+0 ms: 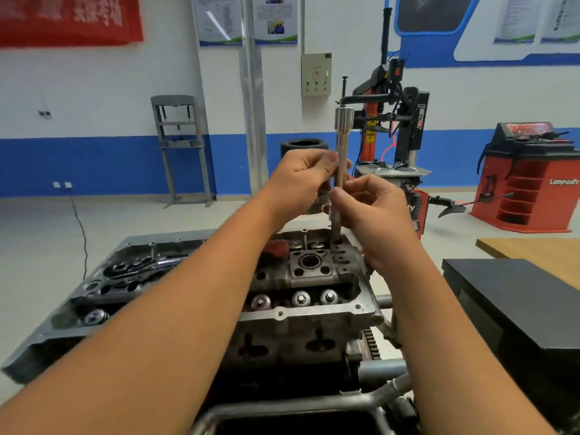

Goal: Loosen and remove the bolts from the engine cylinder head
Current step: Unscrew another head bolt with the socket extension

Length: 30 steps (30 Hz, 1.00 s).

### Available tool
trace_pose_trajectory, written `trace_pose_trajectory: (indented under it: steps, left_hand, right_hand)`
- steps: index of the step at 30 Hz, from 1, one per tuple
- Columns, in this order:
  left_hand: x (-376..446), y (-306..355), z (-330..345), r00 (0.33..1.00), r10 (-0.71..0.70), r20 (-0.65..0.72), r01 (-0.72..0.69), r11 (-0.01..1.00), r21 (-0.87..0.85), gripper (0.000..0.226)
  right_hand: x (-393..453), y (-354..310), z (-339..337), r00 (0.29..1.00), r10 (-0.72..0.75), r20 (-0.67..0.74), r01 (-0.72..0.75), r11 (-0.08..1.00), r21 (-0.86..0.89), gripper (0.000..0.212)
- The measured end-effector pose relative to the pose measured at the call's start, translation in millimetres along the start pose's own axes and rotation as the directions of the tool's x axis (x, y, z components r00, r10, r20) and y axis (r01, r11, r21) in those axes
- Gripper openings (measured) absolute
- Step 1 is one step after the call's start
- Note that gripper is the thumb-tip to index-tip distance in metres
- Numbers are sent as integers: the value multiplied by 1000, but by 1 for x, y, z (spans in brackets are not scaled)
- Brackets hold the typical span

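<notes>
The grey engine cylinder head (314, 312) sits on a stand in front of me, with valve springs showing along its near side. A long chrome extension bar (341, 152) with a socket end at the top stands upright, its lower end down in a hole at the head's far right corner. My left hand (301, 183) pinches the bar's middle from the left. My right hand (373, 211) pinches it lower down from the right. The bolt under the bar is hidden.
A ratchet handle and loose parts lie in the metal cover tray (94, 296) to the left. A black box (514, 309) and a wooden bench (539, 252) stand on the right. A tyre changer (392, 127) and a red cabinet (527, 177) are behind.
</notes>
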<state>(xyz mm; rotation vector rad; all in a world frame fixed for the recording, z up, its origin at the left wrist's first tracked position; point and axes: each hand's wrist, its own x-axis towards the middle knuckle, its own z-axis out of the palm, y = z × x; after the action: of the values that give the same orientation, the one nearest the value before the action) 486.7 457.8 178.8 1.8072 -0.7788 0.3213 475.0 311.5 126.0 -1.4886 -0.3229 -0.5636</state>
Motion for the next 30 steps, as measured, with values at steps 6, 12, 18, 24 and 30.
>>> trace_pose_trajectory:
  steps: [6, 12, 18, 24, 30]
  left_hand:
    - [2, -25, -5, 994, 78, -71, -81, 996, -46, 24]
    - [0, -28, -2, 991, 108, -77, -116, 987, -108, 22]
    - [-3, -26, -1, 984, 125, -128, -134, 989, -65, 21]
    - [-2, -24, 4, 958, 152, -243, -160, 987, -15, 23]
    - [-2, -22, 5, 983, 114, -147, -122, 991, -48, 21]
  right_hand:
    - [8, 2, -2, 995, 21, 100, -17, 999, -36, 9]
    - [3, 3, 13, 993, -111, -33, 107, 988, -110, 15]
    - [-3, 8, 14, 980, -197, 1, 191, 951, -242, 8]
    - [-3, 9, 12, 957, -276, -94, 234, 919, -317, 18]
    - [0, 6, 13, 976, -215, -30, 202, 949, -242, 16]
